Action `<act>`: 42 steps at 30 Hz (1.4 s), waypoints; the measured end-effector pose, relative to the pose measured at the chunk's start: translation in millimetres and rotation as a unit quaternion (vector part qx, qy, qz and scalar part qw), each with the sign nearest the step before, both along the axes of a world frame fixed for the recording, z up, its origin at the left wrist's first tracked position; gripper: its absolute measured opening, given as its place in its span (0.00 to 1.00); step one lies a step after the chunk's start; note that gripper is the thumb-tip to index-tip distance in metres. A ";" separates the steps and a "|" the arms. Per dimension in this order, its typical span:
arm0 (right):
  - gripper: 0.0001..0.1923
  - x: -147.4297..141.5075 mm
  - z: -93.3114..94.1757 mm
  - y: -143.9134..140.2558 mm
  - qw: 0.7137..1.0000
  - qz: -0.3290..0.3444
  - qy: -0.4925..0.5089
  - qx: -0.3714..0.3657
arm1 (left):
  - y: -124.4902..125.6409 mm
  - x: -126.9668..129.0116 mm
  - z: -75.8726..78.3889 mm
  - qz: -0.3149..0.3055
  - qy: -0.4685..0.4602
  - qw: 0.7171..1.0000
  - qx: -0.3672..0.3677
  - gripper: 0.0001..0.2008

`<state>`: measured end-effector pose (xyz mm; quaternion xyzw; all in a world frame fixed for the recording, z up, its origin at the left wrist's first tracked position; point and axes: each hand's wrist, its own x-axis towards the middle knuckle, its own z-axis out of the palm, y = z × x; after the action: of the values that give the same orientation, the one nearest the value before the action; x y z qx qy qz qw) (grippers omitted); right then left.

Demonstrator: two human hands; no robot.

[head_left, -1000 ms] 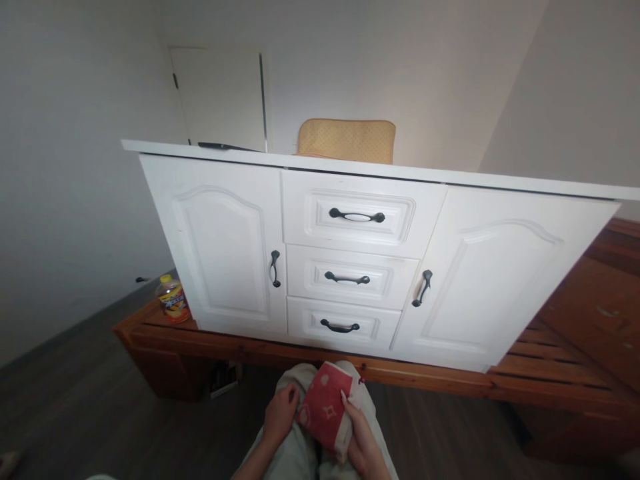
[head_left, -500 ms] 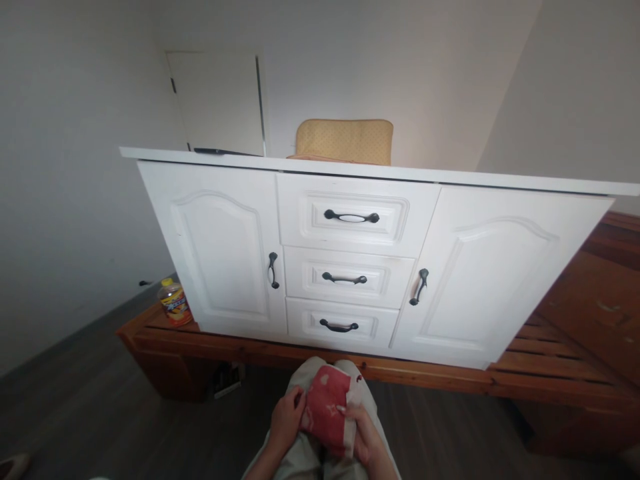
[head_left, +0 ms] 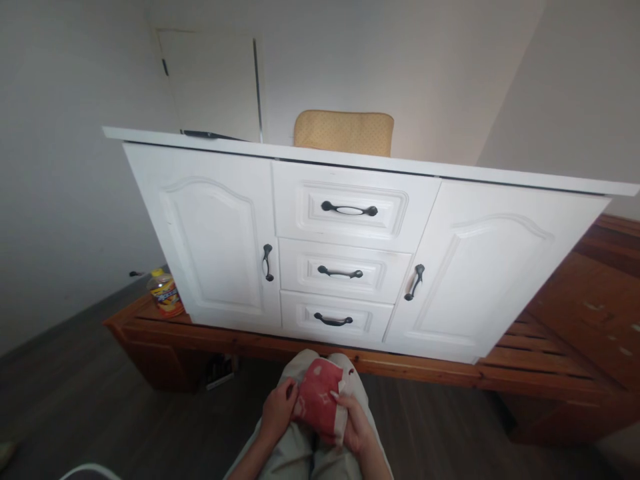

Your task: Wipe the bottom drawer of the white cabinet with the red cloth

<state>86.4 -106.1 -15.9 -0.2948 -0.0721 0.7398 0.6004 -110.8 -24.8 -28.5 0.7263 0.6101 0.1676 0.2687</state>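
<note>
You are holding a small red pouch [head_left: 319,407] with pale markings and a cream-coloured edge against your lap, at the bottom middle of the view. Your left hand [head_left: 279,411] is closing its fingers on the pouch's left side, and your right hand [head_left: 353,422] is gripping its right side and lower edge, thumb lying over the red cloth. Both hands are touching the pouch, which is resting on your pale trousers [head_left: 300,460] just above the knees.

Under and around your legs the dark floor [head_left: 100,413] is stretching out to both sides. Just beyond your knees a low wooden platform [head_left: 430,373] with slats is running across the view and widening away to the right. A bottle [head_left: 164,293] with a yellow cap and an orange label is standing on the platform's left end, just beside the cabinet.

A white cabinet [head_left: 215,233] is sitting on the platform, facing you, with a door on each side and three drawers stacked in the middle, all shut. Each is carrying a dark handle; the bottom drawer's handle [head_left: 333,321] is the one nearest your hands.

Behind the cabinet's top a tan cushion [head_left: 343,133] is showing above the edge, and a flat dark object [head_left: 203,135] is lying on the top towards the left. Farthest back, a white door [head_left: 213,83] is set in the wall.
</note>
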 end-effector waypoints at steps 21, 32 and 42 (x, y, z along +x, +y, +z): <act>0.27 12.3 -4.0 17.3 0.996 0.072 -0.032 0.037 | 6.4 -2.3 -10.5 0.011 -0.052 0.999 -0.004 0.14; 0.22 28.3 -15.9 32.7 0.989 0.147 -0.023 0.019 | 7.1 -2.1 -7.9 0.025 -0.057 0.998 -0.011 0.15; 0.23 30.3 -10.8 39.6 0.989 0.147 0.006 0.028 | 15.0 -16.4 -8.9 0.166 -0.280 0.946 -0.006 0.43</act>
<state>116.7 -66.4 -26.7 -0.2597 -0.1318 0.8194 0.4937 -127.2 -9.8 -37.4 0.5374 0.6231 0.4024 0.4012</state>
